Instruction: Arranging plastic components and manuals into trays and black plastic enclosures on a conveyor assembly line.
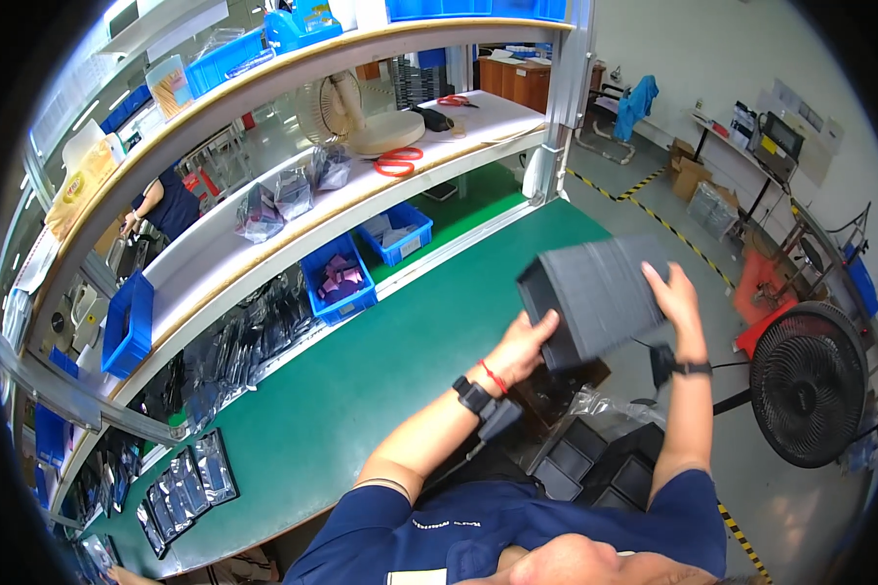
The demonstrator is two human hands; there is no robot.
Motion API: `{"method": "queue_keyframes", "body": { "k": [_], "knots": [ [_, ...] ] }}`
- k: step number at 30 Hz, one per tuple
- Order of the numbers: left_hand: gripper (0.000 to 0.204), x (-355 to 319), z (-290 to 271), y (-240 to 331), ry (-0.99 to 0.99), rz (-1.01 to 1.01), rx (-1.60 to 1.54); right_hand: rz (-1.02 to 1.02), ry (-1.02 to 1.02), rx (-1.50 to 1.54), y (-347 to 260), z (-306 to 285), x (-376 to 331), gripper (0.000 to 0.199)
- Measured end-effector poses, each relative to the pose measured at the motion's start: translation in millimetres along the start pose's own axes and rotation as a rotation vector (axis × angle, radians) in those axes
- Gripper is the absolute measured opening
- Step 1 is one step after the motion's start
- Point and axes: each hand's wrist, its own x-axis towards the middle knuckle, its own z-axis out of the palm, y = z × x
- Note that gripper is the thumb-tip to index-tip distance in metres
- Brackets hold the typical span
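Note:
Between my two hands is a dark grey block of thin stacked layers, apparently a stack of black trays, tilted above the bench's right end. My left hand grips its near left edge, thumb on top. On the far right side, my right hand presses against it with fingers spread along the surface. The stack is slightly blurred, and its underside is hidden. Below it, close to my body, lie black compartment trays beside crumpled clear plastic.
A green bench runs leftward, with bagged black items on it. Blue bins stand under a shelf holding red scissors and a small fan. A black fan stands right. Another person's hand shows lower left.

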Motion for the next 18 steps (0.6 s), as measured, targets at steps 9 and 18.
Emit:
{"method": "queue_keyframes", "body": {
  "k": [9,18],
  "knots": [
    [0.077,65.5,-59.8,48.8,0.699,0.003,0.587,-0.151,-0.384,-0.149,-98.7,123.4,71.7,0.077],
    [0.075,149.4,-64.0,53.9,0.761,-0.115,0.838,-0.114,-0.334,-0.104,-125.6,163.1,76.5,0.071]
  ]
}}
